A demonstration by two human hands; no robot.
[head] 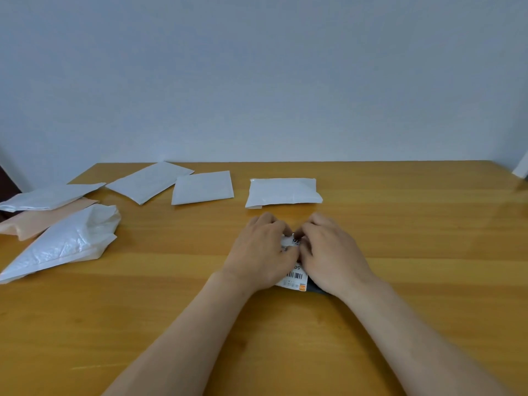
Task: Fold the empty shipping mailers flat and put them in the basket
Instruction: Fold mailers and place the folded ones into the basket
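Note:
A small dark grey mailer with a white barcode label (pixel 295 277) lies on the wooden table (pixel 400 238), mostly covered by both hands. My left hand (pixel 261 252) and my right hand (pixel 328 252) sit side by side on it, fingers curled over its far edge, gripping it. Beyond them lies a white mailer (pixel 283 192). Two more white mailers (pixel 203 187) (pixel 150 181) lie further left at the back. No basket is in view.
At the table's left edge sits a heap: a crumpled white mailer (pixel 65 241), a pink mailer (pixel 43 218) under it and another white one (pixel 48 197). A white object (pixel 521 167) shows at the far right. The wall stands right behind the table.

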